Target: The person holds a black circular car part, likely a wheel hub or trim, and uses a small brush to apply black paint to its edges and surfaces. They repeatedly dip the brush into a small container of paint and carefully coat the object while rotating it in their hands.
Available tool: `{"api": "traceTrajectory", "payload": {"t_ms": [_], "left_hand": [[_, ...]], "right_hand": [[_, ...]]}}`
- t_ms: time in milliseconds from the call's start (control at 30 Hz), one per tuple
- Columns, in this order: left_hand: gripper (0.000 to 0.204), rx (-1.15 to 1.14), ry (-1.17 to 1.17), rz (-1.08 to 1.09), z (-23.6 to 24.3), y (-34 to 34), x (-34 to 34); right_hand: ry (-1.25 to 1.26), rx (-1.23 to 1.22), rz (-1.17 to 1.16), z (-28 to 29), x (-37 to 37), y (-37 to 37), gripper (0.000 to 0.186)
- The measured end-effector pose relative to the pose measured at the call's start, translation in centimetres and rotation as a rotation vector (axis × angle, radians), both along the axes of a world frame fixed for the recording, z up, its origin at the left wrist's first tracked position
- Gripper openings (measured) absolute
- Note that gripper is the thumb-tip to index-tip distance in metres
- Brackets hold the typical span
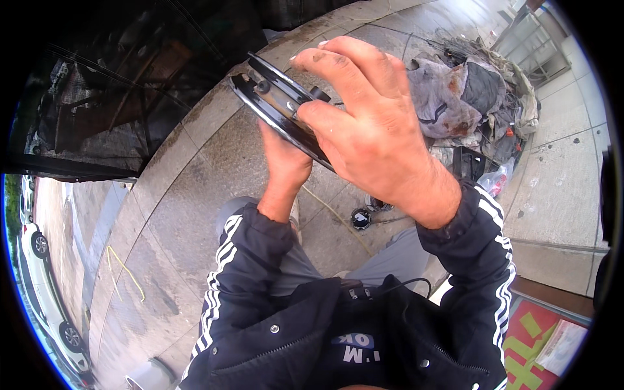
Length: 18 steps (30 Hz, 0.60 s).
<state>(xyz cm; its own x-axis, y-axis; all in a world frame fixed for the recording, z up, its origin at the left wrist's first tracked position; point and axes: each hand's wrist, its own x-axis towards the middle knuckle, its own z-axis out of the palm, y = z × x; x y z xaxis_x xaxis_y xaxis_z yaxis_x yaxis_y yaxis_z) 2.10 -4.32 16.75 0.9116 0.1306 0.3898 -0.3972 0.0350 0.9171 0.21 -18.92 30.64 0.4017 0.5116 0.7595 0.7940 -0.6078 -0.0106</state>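
Note:
Up in front of me is a glossy black curved part (276, 97) with two parallel rims and a brownish band between them; its exact kind I cannot make out. My left hand (286, 162) supports it from below, with its fingers mostly hidden behind the near rim. Over its right end is my right hand (370, 123), thumb pressed against the part and fingers bent across the top. A small black knob-like piece (319, 93) shows beside that thumb. On the ground below, between my knees, stands a small round black container (361, 219) with a shiny dark surface.
Stained grey cloths (448, 97) lie heaped at the right, with a black plastic crate (468, 162) and a clear bag (497, 179) beside them. A dark tarp (117, 84) hangs at the left. A yellow cord (127, 273), a white bucket (149, 375) and parked cars (49, 279) are leftward.

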Motion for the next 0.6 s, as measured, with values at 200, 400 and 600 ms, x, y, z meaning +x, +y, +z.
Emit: {"api": "traceTrajectory", "payload": {"t_ms": [200,400,600], "left_hand": [[0.087,-0.068,0.002,0.004,-0.2,0.7,0.4],[0.093,-0.007,0.042,0.016,-1.1,1.0,0.9],[0.093,-0.020,0.044,0.067,-0.1,0.5,0.0]], "right_hand": [[0.040,-0.141,-0.014,0.7,-1.3,-0.6,0.017],[0.000,-0.089,0.014,2.1,0.5,0.9,0.013],[-0.345,-0.105,-0.016,1.4,4.9,2.4,0.014]]}}
